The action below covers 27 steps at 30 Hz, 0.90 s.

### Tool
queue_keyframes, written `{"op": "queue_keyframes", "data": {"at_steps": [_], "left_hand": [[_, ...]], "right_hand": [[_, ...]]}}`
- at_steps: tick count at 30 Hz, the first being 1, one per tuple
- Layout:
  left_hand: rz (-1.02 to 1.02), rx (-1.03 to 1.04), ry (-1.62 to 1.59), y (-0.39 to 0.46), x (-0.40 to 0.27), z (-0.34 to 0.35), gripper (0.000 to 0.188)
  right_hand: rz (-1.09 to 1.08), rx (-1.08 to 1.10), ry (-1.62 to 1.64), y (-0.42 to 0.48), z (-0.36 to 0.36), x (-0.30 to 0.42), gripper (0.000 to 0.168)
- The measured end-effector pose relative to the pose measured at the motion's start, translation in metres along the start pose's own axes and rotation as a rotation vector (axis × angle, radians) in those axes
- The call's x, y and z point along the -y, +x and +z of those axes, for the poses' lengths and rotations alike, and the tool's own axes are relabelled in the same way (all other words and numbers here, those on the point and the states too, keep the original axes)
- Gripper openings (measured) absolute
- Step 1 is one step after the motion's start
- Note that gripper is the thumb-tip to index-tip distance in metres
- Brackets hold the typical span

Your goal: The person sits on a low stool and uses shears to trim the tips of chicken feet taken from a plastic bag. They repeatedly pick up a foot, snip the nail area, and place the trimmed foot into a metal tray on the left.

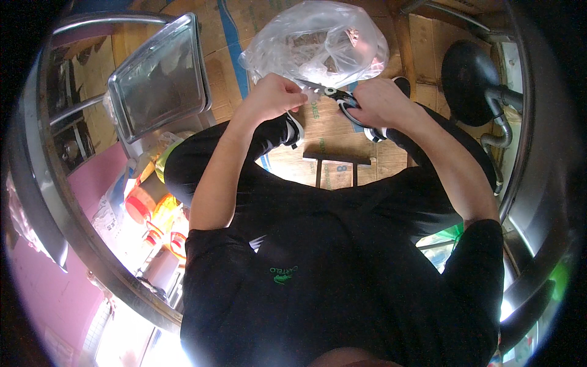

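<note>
My right hand (pixel 385 103) grips a pair of scissors (pixel 331 91) with dark and white handles. Their blades point left toward my left hand (pixel 275 96). Between the left thumb and fingers is a small pale, translucent piece (pixel 312 95), right by the blades; what it is exactly cannot be made out. Just beyond both hands a large clear plastic bag (pixel 316 46) lies on flattened cardboard (pixel 330 128), its mouth spread wide. Some pale and pinkish contents show inside, blurred by the film.
A metal tray (pixel 158 80) leans at the left, above bottles with red caps (pixel 137 210). To the right are a round black pan-like object (pixel 470 82) and a grey corrugated pipe (pixel 500 133). A small dark-framed stool or stand (pixel 337 159) sits between my legs.
</note>
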State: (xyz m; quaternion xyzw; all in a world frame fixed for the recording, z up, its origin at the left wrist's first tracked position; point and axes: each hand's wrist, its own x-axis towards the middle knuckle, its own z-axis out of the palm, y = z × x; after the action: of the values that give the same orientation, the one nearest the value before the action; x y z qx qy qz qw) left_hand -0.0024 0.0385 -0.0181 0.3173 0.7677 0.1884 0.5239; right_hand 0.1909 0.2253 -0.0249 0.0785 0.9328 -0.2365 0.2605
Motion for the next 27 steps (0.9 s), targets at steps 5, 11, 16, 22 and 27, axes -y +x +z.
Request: {"op": "queue_keyframes", "data": {"at_steps": [5,11,16,22,27], "left_hand": [[-0.052,0.022,-0.037,0.007,0.013,0.008,0.035],[-0.126,-0.056,-0.593,-0.029,0.014,-0.021,0.034],[0.350,-0.327,-0.980,-0.172,-0.044,-0.050,0.032],[0.517,-1.379,-0.159,-0.329,-0.103,-0.098,0.034],[0.375,-1.900,0.047,-0.408,-0.115,-0.176,0.033]], "right_hand": [[0.088,0.054,0.096,0.011,-0.002,-0.007,0.061],[0.001,-0.312,0.375,0.012,-0.018,-0.038,0.054],[0.128,-0.183,0.835,0.008,-0.039,-0.019,0.049],[0.044,-0.137,0.914,-0.005,-0.050,-0.024,0.048],[-0.044,-0.071,0.864,-0.015,-0.051,-0.019,0.047]]}}
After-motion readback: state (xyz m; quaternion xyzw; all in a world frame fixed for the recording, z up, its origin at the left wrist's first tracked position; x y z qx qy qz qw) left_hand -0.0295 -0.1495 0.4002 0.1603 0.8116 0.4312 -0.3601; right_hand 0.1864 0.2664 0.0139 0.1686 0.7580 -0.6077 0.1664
